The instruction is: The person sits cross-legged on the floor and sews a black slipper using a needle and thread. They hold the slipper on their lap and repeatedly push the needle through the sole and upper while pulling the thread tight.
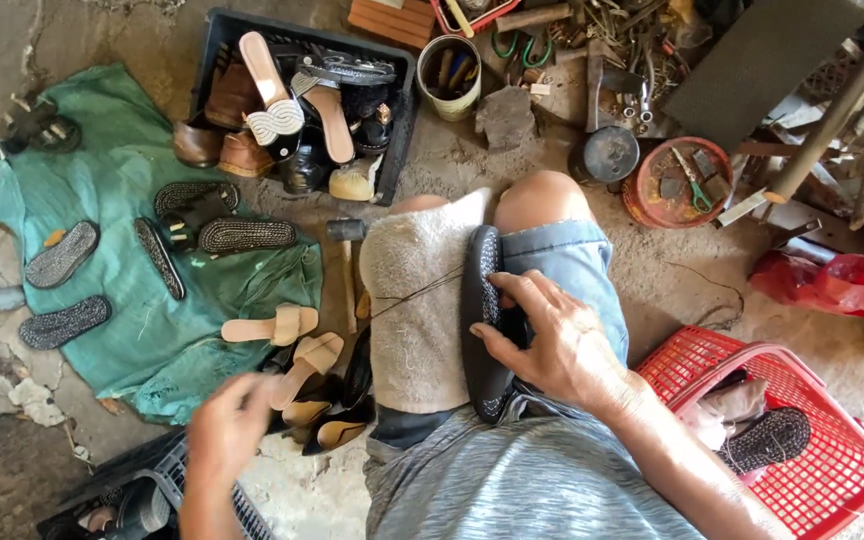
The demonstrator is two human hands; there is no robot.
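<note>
One black shoe sole [480,320] stands on edge between the knees, on one beige towel [417,300]. One green cloth [142,300] on the floor carries five dark woven soles, the nearest at [64,322]. Two beige sandals [297,345] lie at its right edge. There are two black crates, one far [402,120] and one near [167,465], one red basket [802,440], one tin can [449,78], one hammer [347,262].

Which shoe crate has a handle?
The red basket by the right hand: it has a hoop handle. The black crate of shoes and the one near the left hand show none.
</note>
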